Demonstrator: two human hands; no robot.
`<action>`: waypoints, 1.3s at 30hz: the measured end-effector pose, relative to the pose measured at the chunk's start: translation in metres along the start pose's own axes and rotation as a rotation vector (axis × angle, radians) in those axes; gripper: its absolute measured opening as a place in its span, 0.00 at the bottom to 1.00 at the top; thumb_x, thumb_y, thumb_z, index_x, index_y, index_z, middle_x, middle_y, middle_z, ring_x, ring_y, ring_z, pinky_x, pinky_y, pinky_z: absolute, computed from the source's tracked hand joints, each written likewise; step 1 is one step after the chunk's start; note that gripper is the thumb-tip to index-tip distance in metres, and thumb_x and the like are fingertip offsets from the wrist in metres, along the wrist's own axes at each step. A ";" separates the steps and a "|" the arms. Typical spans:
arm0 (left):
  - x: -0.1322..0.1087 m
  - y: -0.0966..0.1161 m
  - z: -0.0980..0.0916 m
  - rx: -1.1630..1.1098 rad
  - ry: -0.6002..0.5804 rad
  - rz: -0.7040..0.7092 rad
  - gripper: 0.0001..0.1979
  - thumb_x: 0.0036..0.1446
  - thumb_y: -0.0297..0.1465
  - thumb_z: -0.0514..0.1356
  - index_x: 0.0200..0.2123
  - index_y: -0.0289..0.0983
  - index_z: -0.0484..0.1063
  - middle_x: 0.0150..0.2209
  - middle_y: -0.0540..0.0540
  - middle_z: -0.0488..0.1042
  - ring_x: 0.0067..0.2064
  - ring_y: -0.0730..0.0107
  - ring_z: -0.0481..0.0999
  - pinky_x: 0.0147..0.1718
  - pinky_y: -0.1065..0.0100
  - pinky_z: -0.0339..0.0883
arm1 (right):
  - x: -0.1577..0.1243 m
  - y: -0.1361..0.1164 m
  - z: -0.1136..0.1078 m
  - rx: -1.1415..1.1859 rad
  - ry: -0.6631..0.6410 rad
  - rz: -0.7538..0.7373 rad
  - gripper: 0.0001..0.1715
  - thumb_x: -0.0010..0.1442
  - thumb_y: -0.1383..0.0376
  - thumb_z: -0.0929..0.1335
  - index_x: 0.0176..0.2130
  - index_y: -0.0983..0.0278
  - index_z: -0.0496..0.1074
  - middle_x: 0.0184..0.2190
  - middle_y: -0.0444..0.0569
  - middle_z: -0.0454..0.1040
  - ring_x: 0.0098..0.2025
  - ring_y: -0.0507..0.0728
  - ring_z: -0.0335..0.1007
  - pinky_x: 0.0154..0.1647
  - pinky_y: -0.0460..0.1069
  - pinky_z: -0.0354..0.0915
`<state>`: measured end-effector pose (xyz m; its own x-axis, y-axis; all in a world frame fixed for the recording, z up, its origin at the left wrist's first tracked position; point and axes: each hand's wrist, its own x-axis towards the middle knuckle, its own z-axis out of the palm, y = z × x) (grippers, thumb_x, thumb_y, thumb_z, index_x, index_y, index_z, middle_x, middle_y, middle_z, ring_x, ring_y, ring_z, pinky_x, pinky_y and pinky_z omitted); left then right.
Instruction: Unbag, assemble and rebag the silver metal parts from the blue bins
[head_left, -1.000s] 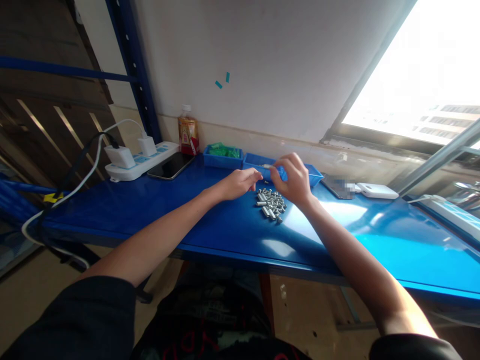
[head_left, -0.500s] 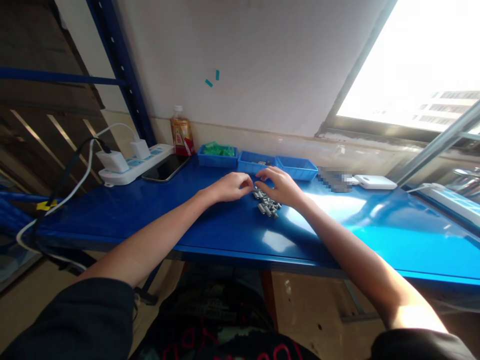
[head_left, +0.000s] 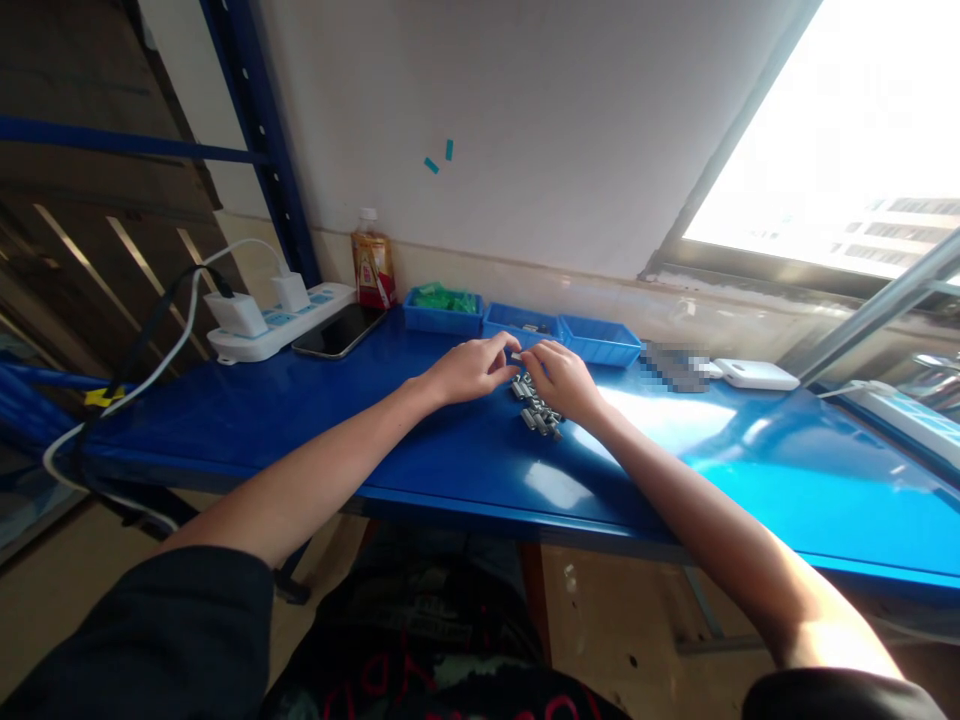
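Both hands meet over a small heap of silvery metal cylinders (head_left: 538, 412) on the blue table (head_left: 450, 455). My right hand (head_left: 564, 380) has its fingers closed on a small metal cylinder (head_left: 517, 356), whose light end sticks out to the left. Facing it from the left, my left hand (head_left: 472, 370) is curved, with a gap between thumb and forefinger beside that end. Whether the left fingertips touch the piece is too small to tell. My right hand partly covers the heap.
Behind the hands stand a blue bin with green pieces (head_left: 442, 318), a bin with a few metal parts (head_left: 517, 325) and another blue bin (head_left: 600, 345). Left are a drink bottle (head_left: 373, 265), phone (head_left: 341, 330) and power strip (head_left: 240, 347); right, a white device (head_left: 757, 375).
The two hands have come together, and a small metal cylinder now shows between them. My left thumb and forefinger have parted. The whole view has shifted slightly.
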<state>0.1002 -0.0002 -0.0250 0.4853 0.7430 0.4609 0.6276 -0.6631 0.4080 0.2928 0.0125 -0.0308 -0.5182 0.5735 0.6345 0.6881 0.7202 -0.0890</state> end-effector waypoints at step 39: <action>0.008 -0.014 0.014 -0.241 0.135 -0.157 0.09 0.57 0.32 0.56 0.38 0.34 0.72 0.36 0.45 0.78 0.38 0.66 0.76 0.39 0.68 0.68 | -0.001 -0.011 0.002 -0.128 -0.189 0.079 0.10 0.62 0.59 0.64 0.37 0.62 0.70 0.34 0.49 0.75 0.38 0.57 0.69 0.33 0.48 0.57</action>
<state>0.1039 0.0164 -0.0377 0.2982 0.8301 0.4712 0.5185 -0.5554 0.6502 0.2847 0.0053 -0.0317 -0.5373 0.6978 0.4737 0.7830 0.6214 -0.0271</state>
